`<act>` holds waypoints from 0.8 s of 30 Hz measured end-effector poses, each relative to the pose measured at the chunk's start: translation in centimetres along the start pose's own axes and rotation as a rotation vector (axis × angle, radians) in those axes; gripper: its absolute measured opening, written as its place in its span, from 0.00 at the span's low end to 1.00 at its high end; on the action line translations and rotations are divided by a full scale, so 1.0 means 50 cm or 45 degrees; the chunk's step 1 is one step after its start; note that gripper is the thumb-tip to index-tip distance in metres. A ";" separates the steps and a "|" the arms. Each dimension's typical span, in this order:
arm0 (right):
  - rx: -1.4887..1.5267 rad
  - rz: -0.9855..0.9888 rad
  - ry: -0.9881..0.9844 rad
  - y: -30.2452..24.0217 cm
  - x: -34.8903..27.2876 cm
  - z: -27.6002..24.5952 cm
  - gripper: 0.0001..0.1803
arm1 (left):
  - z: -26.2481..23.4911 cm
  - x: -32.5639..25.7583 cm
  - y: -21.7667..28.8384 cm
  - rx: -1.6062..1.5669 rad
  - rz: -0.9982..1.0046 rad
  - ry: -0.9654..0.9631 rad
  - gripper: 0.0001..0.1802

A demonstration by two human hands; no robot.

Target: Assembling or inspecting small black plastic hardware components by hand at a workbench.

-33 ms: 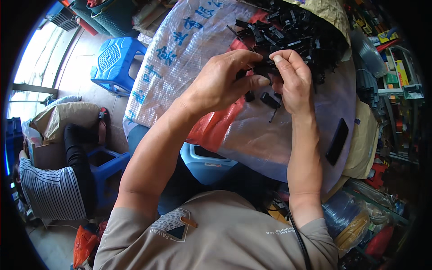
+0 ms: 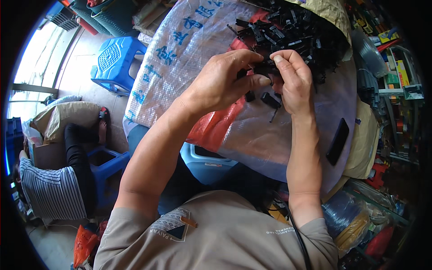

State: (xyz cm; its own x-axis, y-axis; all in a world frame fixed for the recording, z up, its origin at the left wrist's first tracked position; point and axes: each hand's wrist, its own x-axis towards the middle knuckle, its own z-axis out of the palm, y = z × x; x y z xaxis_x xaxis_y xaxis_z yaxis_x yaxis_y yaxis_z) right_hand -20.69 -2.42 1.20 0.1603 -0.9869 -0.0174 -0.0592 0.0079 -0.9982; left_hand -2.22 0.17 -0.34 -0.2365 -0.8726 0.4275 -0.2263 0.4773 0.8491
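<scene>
Black part (image 2: 266,69) is held over the sack (image 2: 155,85), just on your side of the heap (image 2: 299,40). At far left, a co-worker (image 2: 54,189) in stripes is well apart from you; nearer, a blue stool (image 2: 112,60) stands beside the sack, which is spread out, likely so that small pieces don't stray. Your left hand (image 2: 220,80) appears closed on the part, forefinger above and thumb below, probably to steady it, though the grip is partly hidden. Your right hand (image 2: 293,83) has thumb and forefinger pinched together, seemingly at the part's other end, which suggests fine control. Between them and nearer you lies a loose piece (image 2: 270,100), apart from the heap, perhaps for easy picking. Farther right, a dark slab (image 2: 337,141) lies near the sack's edge, presumably out of your way.
</scene>
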 end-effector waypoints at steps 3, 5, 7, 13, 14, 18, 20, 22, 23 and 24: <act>-0.070 -0.098 -0.002 0.008 -0.003 0.003 0.07 | 0.007 0.000 0.003 -0.118 -0.011 -0.035 0.16; -0.113 -0.162 -0.006 0.012 -0.005 0.008 0.07 | 0.018 0.000 0.002 -0.093 0.002 0.014 0.13; -0.062 -0.292 0.004 0.015 -0.005 0.011 0.08 | 0.025 -0.001 0.001 -0.067 0.021 0.064 0.10; 0.029 -0.430 -0.214 0.040 -0.014 -0.007 0.10 | 0.040 0.001 0.000 0.085 0.138 0.169 0.05; 0.018 -0.431 -0.194 0.037 -0.015 -0.003 0.10 | 0.045 0.001 -0.002 0.129 0.170 0.234 0.04; 0.111 -0.374 -0.181 0.035 -0.020 0.000 0.09 | 0.061 0.001 -0.001 0.214 0.206 0.324 0.05; 0.147 -0.408 -0.228 0.048 -0.015 -0.011 0.10 | 0.069 0.000 0.004 0.254 0.222 0.342 0.06; 0.186 -0.404 -0.259 0.049 -0.012 -0.019 0.10 | 0.073 -0.002 0.009 0.297 0.235 0.358 0.06; 0.232 -0.395 -0.291 0.050 -0.013 -0.019 0.10 | 0.074 -0.005 0.010 0.364 0.248 0.347 0.04; 0.232 -0.393 -0.294 0.049 -0.013 -0.019 0.10 | 0.074 -0.007 0.011 0.431 0.262 0.335 0.01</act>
State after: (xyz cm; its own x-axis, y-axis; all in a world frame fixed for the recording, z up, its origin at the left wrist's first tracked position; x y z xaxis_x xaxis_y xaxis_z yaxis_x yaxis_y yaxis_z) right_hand -21.87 -1.89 -1.20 0.3608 -0.8857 0.2922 0.1981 -0.2334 -0.9520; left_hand -5.76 1.10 -1.17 -0.0715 -0.7324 0.6772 -0.5056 0.6118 0.6083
